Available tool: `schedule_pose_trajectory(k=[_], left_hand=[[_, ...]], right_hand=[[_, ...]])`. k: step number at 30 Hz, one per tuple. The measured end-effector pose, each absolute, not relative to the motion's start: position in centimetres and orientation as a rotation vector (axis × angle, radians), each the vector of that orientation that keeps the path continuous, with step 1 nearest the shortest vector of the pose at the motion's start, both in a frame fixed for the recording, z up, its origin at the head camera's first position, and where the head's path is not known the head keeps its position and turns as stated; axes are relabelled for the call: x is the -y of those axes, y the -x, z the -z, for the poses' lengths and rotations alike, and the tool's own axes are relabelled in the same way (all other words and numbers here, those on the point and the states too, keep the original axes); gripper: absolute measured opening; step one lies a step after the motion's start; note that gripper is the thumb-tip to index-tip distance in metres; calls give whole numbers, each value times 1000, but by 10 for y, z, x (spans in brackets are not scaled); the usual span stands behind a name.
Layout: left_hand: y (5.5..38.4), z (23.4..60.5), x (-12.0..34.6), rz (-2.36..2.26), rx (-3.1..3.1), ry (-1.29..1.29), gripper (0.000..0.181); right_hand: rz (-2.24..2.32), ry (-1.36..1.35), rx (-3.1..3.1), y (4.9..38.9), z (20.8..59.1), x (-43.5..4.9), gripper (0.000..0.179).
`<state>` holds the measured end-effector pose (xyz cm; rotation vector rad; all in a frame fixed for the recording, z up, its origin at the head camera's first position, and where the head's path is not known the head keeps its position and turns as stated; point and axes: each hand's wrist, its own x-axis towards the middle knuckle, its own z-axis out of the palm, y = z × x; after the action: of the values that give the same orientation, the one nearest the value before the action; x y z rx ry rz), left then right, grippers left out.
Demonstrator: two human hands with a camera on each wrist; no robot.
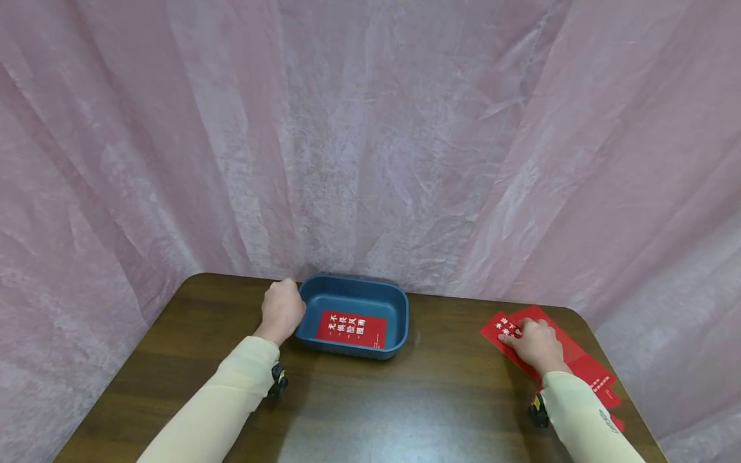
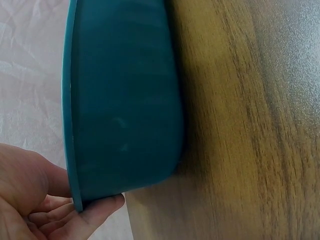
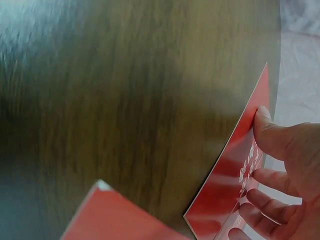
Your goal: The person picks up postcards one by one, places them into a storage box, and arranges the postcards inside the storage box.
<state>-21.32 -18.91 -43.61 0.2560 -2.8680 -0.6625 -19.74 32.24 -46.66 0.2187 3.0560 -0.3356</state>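
My left hand [image 1: 282, 310] holds the left end of a blue plastic bin [image 1: 402, 315] on the table. In the left wrist view, the thumb is at the rim and the fingers curl under it, against the outer wall [image 2: 125, 100]. A red card with white characters [image 1: 376, 328] lies flat inside the bin. At the table's right side, my right hand [image 1: 539, 346] rests its thumb and fingertips on another red card [image 1: 493, 326]. The right wrist view shows the thumb and spread, slightly bent fingers touching that card's printed face [image 3: 212, 200].
More red cards [image 1: 593, 370] lie overlapping beneath and beside my right hand, near the right edge of the brown wooden table [image 1: 451, 386]. A red corner [image 3: 115, 220] fills the bottom of the right wrist view. Behind the table hangs a pink curtain [image 1: 370, 141].
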Motion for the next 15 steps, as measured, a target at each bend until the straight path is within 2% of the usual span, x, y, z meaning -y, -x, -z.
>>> schedule_pose_trajectory(k=[10, 15], left_hand=[[214, 436, 189, 661, 2887, -257, 12], [213, 435, 189, 659, 2891, -256, 12]], right_hand=[[254, -198, -3076, 200, 475, -300, 88], [236, -182, -3118, 198, 478, -292, 85]])
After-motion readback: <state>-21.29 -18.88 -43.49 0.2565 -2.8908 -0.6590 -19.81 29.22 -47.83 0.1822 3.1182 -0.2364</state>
